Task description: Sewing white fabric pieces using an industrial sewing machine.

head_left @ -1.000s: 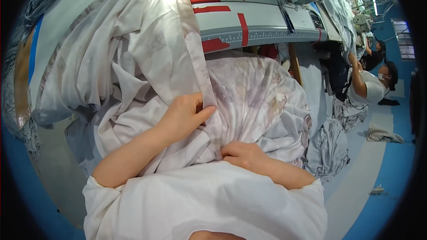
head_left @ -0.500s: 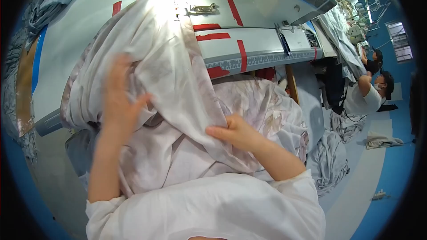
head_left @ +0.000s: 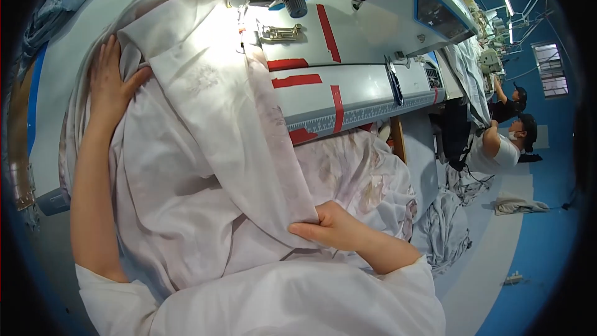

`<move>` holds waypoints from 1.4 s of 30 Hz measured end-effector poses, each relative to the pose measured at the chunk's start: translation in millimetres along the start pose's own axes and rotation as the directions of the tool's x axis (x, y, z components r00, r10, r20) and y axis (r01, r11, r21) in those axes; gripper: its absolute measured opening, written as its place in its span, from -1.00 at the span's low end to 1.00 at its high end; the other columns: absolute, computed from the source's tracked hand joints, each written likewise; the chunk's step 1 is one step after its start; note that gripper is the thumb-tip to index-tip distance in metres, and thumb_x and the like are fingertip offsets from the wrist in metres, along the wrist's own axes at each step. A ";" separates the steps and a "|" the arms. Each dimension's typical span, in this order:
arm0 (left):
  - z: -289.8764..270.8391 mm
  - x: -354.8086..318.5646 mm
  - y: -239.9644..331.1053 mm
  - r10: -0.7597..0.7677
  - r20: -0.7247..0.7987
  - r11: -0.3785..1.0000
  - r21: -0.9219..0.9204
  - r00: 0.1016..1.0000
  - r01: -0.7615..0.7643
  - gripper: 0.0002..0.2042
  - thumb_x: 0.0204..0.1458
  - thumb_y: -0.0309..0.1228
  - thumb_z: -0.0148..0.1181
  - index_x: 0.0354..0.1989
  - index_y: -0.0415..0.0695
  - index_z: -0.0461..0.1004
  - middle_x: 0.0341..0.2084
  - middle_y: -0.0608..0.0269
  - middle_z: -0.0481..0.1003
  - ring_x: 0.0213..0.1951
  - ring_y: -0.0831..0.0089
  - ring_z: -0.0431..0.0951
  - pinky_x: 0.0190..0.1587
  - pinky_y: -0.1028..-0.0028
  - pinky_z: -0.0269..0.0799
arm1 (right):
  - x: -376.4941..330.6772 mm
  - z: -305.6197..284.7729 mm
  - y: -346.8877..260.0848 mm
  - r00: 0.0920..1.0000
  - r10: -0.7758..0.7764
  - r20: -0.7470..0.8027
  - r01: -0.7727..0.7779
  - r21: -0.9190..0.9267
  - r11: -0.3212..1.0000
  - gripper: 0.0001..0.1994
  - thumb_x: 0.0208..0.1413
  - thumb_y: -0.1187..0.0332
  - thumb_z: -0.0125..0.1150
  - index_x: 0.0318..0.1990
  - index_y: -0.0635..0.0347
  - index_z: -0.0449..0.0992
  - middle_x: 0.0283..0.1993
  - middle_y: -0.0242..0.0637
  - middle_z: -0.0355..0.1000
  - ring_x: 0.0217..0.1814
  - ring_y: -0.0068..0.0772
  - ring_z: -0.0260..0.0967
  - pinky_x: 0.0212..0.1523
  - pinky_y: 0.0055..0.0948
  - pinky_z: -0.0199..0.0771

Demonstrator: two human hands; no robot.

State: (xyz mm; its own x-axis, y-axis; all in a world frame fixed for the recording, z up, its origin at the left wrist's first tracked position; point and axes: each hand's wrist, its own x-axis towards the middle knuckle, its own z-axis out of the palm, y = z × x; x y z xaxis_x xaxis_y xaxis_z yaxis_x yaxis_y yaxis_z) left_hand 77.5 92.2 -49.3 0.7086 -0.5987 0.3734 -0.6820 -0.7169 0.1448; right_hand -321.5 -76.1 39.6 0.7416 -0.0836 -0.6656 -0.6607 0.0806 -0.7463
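Observation:
A large pale satin-like fabric (head_left: 186,112) with faint floral print spreads from the sewing machine (head_left: 379,15) down to my lap. Its upper end lies under the brightly lit needle area. My left hand (head_left: 112,84) rests on the fabric at the left, fingers stretched out and thumb apart. At the lower right, my right hand (head_left: 329,227) pinches the fabric's long edge between thumb and fingers, and that edge runs fairly straight up toward the needle. The folds hide the fingertips below the edge.
Strips of red tape (head_left: 337,109) mark the white machine table with its ruler front edge (head_left: 367,113). On it are a metal folder-like attachment (head_left: 280,33) and a slim dark tool (head_left: 395,81). More fabric (head_left: 441,230) lies at right. Two co-workers (head_left: 497,146) sit beyond.
My left hand has moved left and farther up, spreading the fabric out flatter. The right hand keeps its pinch on the edge, slightly lower in view. The view has shifted a little.

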 end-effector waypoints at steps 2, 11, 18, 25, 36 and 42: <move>5.9 15.1 -1.8 -0.014 0.014 1.000 -0.007 1.000 0.014 -0.14 -0.10 0.10 0.15 0.27 -0.25 0.05 0.30 0.06 0.03 0.34 0.19 -0.05 0.30 0.18 -0.13 | 4.6 -3.9 1.5 1.000 0.020 0.013 -0.019 -0.028 0.999 -0.82 0.12 0.33 0.17 -0.36 0.30 0.53 -0.52 -0.61 0.34 -0.47 -0.81 0.14 -0.49 -0.67 0.18; 30.1 77.6 -44.7 0.014 -0.033 0.999 0.045 0.999 -0.012 -0.16 -0.05 0.16 0.07 0.27 -0.22 0.06 0.29 0.09 0.05 0.33 0.17 -0.03 0.27 0.07 -0.09 | 25.0 -13.2 -0.1 0.994 0.049 0.102 -0.042 -0.072 0.996 -0.78 0.13 0.30 0.17 -0.35 0.32 0.51 -0.50 -0.56 0.36 -0.43 -0.79 0.18 -0.44 -0.66 0.24; -23.8 48.1 114.8 0.203 -0.068 0.582 -0.794 0.977 -0.176 -0.61 0.01 -0.49 0.11 0.06 -0.18 0.31 -0.10 0.06 0.45 -0.16 0.22 0.47 -0.08 0.45 0.34 | 25.4 -1.3 2.6 0.994 -0.104 -0.022 0.103 -0.029 0.994 -0.69 0.12 0.22 0.15 -0.48 0.34 0.44 -0.62 -0.39 0.35 -0.56 -0.69 0.19 -0.57 -0.48 0.20; -11.0 -17.9 161.8 0.413 -0.061 0.801 -0.451 0.909 -0.394 -0.64 -0.02 -0.48 0.07 0.01 -0.24 0.34 -0.02 0.13 0.39 0.06 0.28 0.36 0.17 0.33 0.21 | 4.6 -16.4 3.2 0.953 -0.280 0.113 0.299 -0.242 0.923 -0.81 0.08 0.33 0.18 -0.44 0.28 0.46 -0.56 -0.24 0.40 -0.58 -0.32 0.35 -0.52 -0.40 0.31; -70.7 -108.6 202.3 0.507 0.284 0.535 -0.844 0.814 -0.038 -0.69 -0.04 -0.37 0.16 -0.17 -0.33 0.41 -0.20 -0.03 0.45 -0.11 0.16 0.46 -0.06 0.27 0.37 | -4.3 16.9 39.3 0.599 -0.801 0.005 0.443 -0.835 0.326 -0.71 -0.19 0.31 0.39 -0.62 0.17 0.33 -0.67 -0.33 0.26 -0.67 -0.37 0.29 -0.72 -0.41 0.24; -52.9 -142.7 223.8 0.342 0.718 0.458 -0.690 0.606 0.560 -0.73 0.00 -0.30 0.17 -0.48 -0.30 0.39 -0.65 0.05 0.45 -0.56 0.11 0.48 -0.44 0.25 0.40 | -8.2 16.5 53.5 0.753 -0.646 0.124 0.544 -0.669 0.506 -0.80 -0.09 0.33 0.30 -0.50 0.20 0.39 -0.59 -0.29 0.30 -0.58 -0.30 0.35 -0.60 -0.37 0.33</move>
State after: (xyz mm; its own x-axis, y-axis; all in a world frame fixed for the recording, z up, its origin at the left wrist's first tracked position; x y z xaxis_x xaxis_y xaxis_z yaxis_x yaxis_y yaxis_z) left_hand -185.8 36.2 -21.7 0.3265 -0.8644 -0.3823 -0.0411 -0.4171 0.9079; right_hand -361.0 -54.7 5.2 0.9998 0.0084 -0.0191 -0.0086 -0.6689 -0.7433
